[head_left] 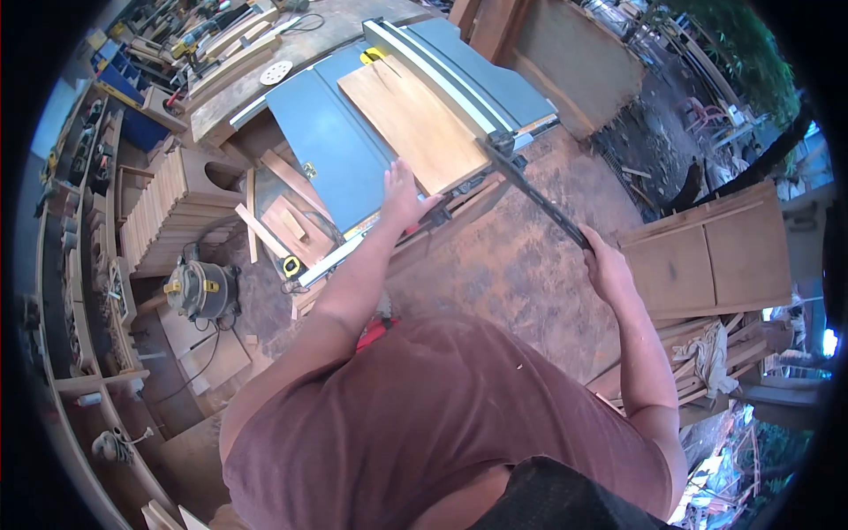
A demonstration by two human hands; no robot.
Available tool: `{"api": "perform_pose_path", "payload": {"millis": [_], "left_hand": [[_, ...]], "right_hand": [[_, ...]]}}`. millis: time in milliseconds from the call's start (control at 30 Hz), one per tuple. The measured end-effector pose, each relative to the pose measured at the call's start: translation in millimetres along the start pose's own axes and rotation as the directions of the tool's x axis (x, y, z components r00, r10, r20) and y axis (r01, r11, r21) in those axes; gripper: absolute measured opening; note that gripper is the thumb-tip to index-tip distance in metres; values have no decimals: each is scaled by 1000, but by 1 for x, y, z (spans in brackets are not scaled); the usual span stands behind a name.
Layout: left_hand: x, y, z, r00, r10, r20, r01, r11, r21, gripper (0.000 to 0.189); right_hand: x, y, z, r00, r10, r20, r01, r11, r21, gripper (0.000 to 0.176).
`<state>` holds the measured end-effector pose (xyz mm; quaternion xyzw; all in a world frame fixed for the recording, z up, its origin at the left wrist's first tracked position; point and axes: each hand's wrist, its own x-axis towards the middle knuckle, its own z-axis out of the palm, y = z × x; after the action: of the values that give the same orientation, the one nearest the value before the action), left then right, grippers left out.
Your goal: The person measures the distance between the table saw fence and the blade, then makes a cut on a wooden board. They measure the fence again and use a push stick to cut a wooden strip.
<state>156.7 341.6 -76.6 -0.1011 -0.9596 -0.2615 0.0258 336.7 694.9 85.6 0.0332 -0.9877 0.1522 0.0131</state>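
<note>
A wide wooden board [415, 124] lies flat on the blue-grey top of a table saw [318, 150], its right side along the long rip fence [442, 84]. My right hand [608, 263] is wrapped round the near end of a long black push stick [546, 203]. The stick's far end reaches the board's near right corner, beside the fence. Over the saw's front edge is my left hand [402, 196], open and holding nothing, fingers extended and thumb apart, close to the board's near left corner. A yellow part [373, 56] shows at the board's far end.
A shop vacuum [205, 287] stands on the floor to the left, near a slatted wooden piece [177, 199]. Offcuts [287, 216] and a yellow tape measure [291, 265] lie left of the saw. Large panels [707, 252] lean at right. A workbench [238, 102] holds tools and lumber.
</note>
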Motion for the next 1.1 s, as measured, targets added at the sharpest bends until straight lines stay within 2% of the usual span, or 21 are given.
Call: {"api": "perform_pose_path", "payload": {"millis": [33, 100, 200, 367, 467, 533, 600, 667, 800, 967, 1033, 1067, 1100], "left_hand": [[2, -2, -1, 1000, -10, 15, 10, 1000, -11, 110], [5, -3, -4, 1000, -12, 23, 12, 1000, -13, 110], [7, -6, -7, 999, -18, 39, 18, 1000, -14, 111], [22, -23, -4, 1000, -14, 23, 15, 999, -29, 113], [30, -31, -11, 998, 0, 67, 2, 1000, -23, 113], [33, -37, -20, 993, 36, 110, -21, 991, -134, 112], [40, -50, -19, 993, 51, 107, -36, 990, -139, 111], [48, -59, -14, 992, 68, 106, -52, 988, -146, 110], [59, -70, -15, 994, 68, 81, -56, 988, -143, 110], [73, -83, -22, 994, 81, 70, -68, 982, -174, 111], [75, -83, -25, 998, 68, -16, -70, 979, -193, 107], [73, -82, -25, 997, 70, -12, -71, 979, -193, 107], [67, -72, -37, 1000, 5, -1, -5, 971, -240, 103]], "right_hand": [[5, -4, -6, 1000, 0, 1, 0, 1000, 0, 46], [16, -17, -17, 989, 17, 150, -7, 998, -64, 54], [37, -23, -15, 968, 56, 243, -24, 991, -132, 59], [60, -47, -16, 960, 73, 269, -25, 984, -176, 63], [69, -60, -14, 959, 86, 272, -32, 980, -196, 63], [75, -63, -14, 957, 100, 273, -43, 978, -206, 63], [80, -63, -10, 963, 80, 256, -38, 986, -165, 53], [84, -67, -8, 966, 80, 246, -41, 987, -158, 53], [97, -80, -7, 956, 116, 269, -71, 983, -171, 57], [115, -80, 5, 971, 77, 224, -42, 987, -155, 58], [120, -84, 6, 973, 82, 215, -51, 988, -146, 59], [122, -87, 6, 971, 93, 221, -60, 987, -151, 61], [125, -90, 5, 969, 104, 226, -69, 985, -157, 62]]}}
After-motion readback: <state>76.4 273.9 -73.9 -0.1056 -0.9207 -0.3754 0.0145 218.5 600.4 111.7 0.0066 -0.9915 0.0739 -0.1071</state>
